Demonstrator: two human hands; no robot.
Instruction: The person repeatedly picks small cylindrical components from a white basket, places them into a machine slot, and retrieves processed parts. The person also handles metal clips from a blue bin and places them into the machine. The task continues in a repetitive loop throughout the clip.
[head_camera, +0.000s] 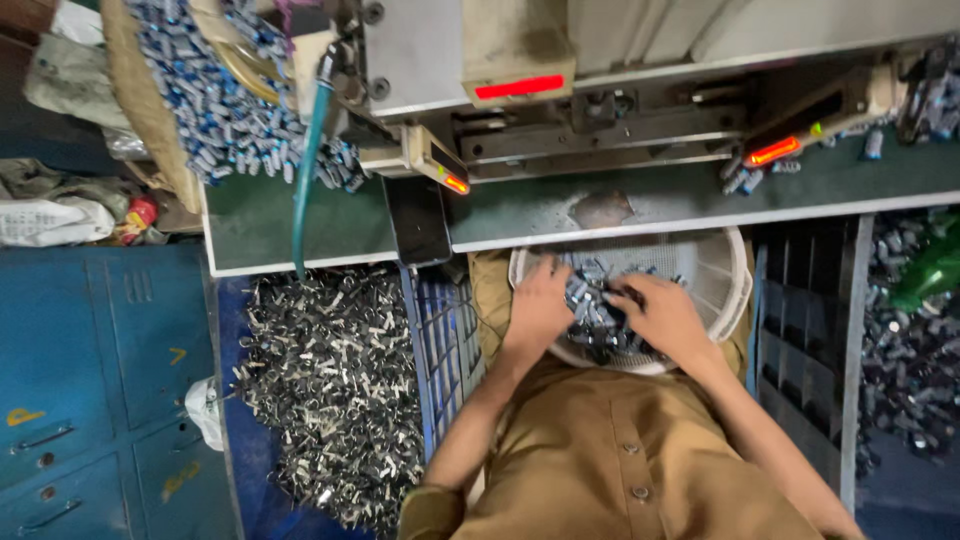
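A white basket (725, 275) on the person's lap holds a heap of small blue-grey parts (600, 315), and both hands are in it. The left hand (540, 305) lies flat on the heap with its grip loosely open, while the right hand (665, 315) curls its grip around a few parts. Left of the left hand a crate (440, 340) borders a pile of metal scrap (335, 380); beyond both grips runs the table (520, 215).

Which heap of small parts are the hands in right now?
The heap in the white basket on the lap: both the left hand and right hand rest in it. The silvery floor pile lies untouched.
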